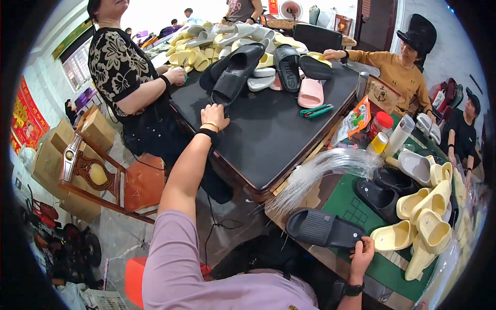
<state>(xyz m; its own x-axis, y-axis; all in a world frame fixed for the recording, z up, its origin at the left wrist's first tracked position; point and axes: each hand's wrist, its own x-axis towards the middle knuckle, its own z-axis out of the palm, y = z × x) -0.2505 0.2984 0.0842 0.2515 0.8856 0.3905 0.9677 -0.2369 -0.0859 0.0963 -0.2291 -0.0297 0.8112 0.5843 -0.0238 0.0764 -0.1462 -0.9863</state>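
Note:
My left hand (214, 117) reaches across the dark table and is closed at the heel end of a black slide slipper (235, 75), which lies against another dark slipper. Low on the right, my right hand (361, 254) pinches the heel of a second black slipper (323, 227) with a ribbed strap. That slipper lies over the edge of the green-topped table, its toe pointing left. Near it rest more black slippers (380, 199) and several pale yellow slippers (426, 225). A black slipper with raised lettering (288, 67) and a pink slipper (311, 93) sit farther back on the dark table.
A heap of yellow and grey slippers (206, 46) covers the dark table's (258, 139) far end. Green-handled cutters (316, 111), clear plastic strands (330, 170) and a red-lidded jar (381, 124) lie rightward. Co-workers stand or sit around. A wooden chair (144, 181) stands left.

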